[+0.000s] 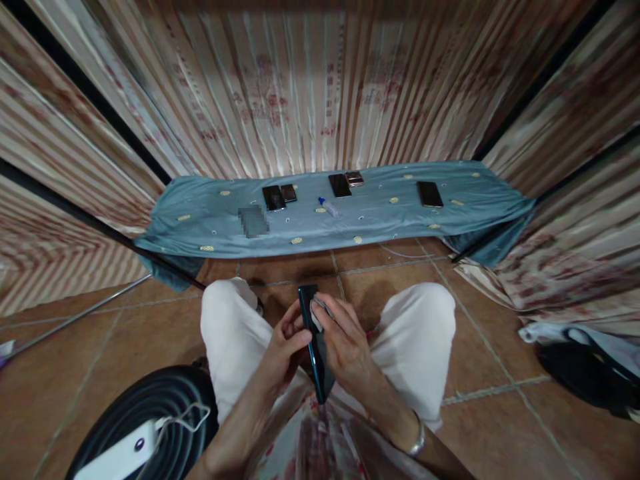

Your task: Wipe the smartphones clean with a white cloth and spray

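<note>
Between my knees I hold a dark phone (312,333) on edge. My left hand (286,345) grips its left side. My right hand (344,343) presses a small whitish cloth (317,313) against the phone's upper part. On the blue cloth-covered low table (210,220) ahead lie several more phones: a pair (279,196) at the middle left, another pair (345,183) at the middle, and one (430,194) at the right. A small white bottle with a blue cap (329,206) lies between them.
Striped curtains hang behind and to both sides of the table. A black round object (150,407) with a white device and cable (120,457) on it sits at my lower left. A dark bag (585,370) lies on the tiled floor at the right.
</note>
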Demonstrator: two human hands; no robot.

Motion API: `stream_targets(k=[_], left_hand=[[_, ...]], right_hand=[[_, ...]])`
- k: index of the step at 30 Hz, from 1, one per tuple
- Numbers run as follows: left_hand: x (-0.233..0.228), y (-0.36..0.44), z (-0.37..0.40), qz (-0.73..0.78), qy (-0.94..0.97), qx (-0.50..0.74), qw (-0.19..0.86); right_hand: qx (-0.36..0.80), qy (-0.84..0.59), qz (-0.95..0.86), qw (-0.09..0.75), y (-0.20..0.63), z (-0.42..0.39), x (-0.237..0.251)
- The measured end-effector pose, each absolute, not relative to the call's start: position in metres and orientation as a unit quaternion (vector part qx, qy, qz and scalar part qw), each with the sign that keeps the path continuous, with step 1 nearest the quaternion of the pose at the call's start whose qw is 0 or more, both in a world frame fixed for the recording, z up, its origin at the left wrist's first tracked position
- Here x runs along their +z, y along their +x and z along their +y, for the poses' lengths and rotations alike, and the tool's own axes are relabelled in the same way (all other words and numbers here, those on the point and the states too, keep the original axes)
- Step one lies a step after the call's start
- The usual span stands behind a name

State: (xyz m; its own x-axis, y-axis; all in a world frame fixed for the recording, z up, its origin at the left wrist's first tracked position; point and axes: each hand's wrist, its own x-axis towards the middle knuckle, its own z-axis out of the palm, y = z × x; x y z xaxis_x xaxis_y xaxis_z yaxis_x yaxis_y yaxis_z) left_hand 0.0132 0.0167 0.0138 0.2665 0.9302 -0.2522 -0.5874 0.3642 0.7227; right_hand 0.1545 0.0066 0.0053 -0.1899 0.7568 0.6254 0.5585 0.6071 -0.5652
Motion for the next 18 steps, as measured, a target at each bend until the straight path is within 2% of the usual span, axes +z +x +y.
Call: stream_targets(k=[18], left_hand=[[0.015, 0.015, 0.017, 0.332, 0.248, 0.475, 0.776]], right_hand=[[0.145, -0.433, -0.742, 0.490, 0.158, 0.030, 0.012]])
